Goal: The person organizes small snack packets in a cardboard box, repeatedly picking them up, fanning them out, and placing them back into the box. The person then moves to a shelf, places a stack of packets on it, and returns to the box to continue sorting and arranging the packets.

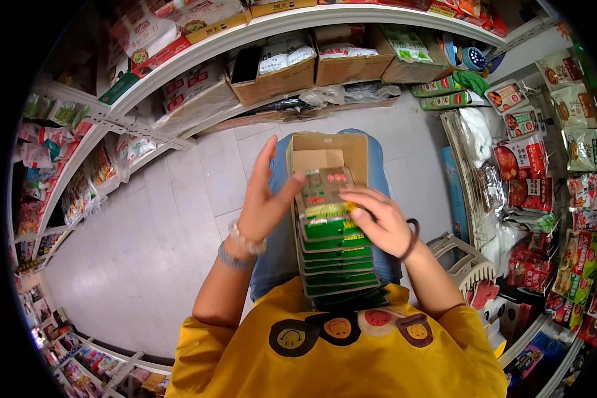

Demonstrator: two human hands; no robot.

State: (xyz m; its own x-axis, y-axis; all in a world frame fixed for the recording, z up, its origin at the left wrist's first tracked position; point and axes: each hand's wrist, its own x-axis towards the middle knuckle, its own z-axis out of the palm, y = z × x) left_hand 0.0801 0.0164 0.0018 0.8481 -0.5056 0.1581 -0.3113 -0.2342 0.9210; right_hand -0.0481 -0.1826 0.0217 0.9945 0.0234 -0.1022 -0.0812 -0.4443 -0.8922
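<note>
An open cardboard box (354,147) rests on my lap, with a row of green packets (336,252) overlapping one another along its near part. At the front of that row a brown and yellow packet (323,191) leans back, its printed face up. My right hand (378,221) lies at the right edge of this packet, fingers bent over it; whether it grips the packet is unclear. My left hand (271,194) is raised over the box's left wall, fingers apart, its thumb near the packet's top left corner, holding nothing.
Ahead, a low shelf holds cardboard boxes (273,84) of bagged goods. On the right stand a wire rack (470,199) with hanging packets and a beige plastic basket or stool (465,263). Grey floor tiles (144,248) and curved shelves lie to the left.
</note>
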